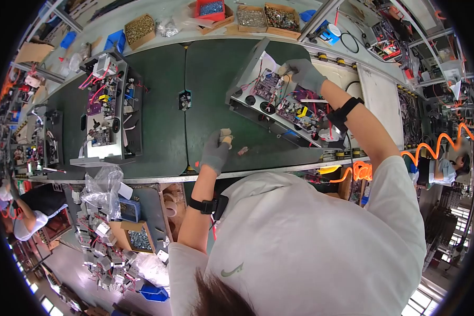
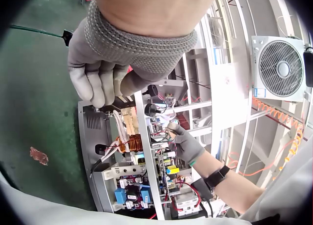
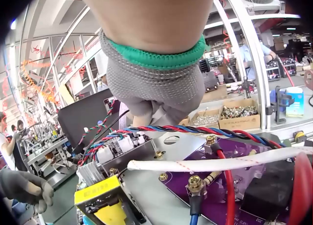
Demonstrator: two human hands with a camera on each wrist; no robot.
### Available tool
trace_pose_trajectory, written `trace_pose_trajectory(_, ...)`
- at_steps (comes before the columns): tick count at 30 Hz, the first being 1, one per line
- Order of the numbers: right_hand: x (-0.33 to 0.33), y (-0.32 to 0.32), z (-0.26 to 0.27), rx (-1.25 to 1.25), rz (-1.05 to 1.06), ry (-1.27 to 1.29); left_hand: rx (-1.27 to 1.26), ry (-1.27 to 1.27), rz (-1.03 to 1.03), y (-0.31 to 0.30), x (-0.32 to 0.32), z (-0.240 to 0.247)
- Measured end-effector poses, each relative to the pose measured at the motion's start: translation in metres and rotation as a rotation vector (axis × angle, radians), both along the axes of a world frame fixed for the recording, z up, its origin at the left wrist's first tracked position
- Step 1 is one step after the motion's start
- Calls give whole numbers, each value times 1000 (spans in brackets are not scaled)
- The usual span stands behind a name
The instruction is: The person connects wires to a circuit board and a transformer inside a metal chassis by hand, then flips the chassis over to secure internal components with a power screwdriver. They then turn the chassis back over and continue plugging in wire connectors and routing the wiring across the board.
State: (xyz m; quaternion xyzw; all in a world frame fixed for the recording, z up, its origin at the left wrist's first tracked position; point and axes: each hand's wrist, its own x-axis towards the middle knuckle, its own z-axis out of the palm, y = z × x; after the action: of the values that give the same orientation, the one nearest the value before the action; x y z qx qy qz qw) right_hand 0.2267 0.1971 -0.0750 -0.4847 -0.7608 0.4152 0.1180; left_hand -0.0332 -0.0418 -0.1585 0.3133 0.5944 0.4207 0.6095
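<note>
An open metal chassis (image 1: pixel 268 108) with circuit boards, wires and a yellow component sits on the right part of the green mat. My right hand (image 1: pixel 306 75), in a grey glove, reaches over its far side, with fingertips among the thin wires by a small board (image 1: pixel 269 84). In the right wrist view, a twisted cable (image 3: pixel 195 131) runs in front of that glove, hiding the fingertips; I cannot tell whether they pinch a wire. My left hand (image 1: pixel 216 151), also gloved, hovers near the mat's front edge, fingers loosely bent around nothing. A small reddish scrap (image 1: pixel 243 150) lies beside it.
A second open chassis (image 1: pixel 108 110) stands on the left of the mat. Between the two lies a small blue tray (image 1: pixel 185 100) of parts. Boxes of screws (image 1: pixel 251 19) line the back shelf. A coiled orange hose (image 1: pixel 442 145) hangs at the right.
</note>
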Motion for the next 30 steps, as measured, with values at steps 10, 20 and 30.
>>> trace_pose_trajectory(10,-7,-6,17,54,103,34,4,0,45,-2,2,-12)
trace_pose_trajectory(20,-2,6,6,125,258,23,-14,-13,62,-4,3,-19)
trace_pose_trajectory(30,-13,10,10,209,406,-27,-41,-6,32,-2,2,-19)
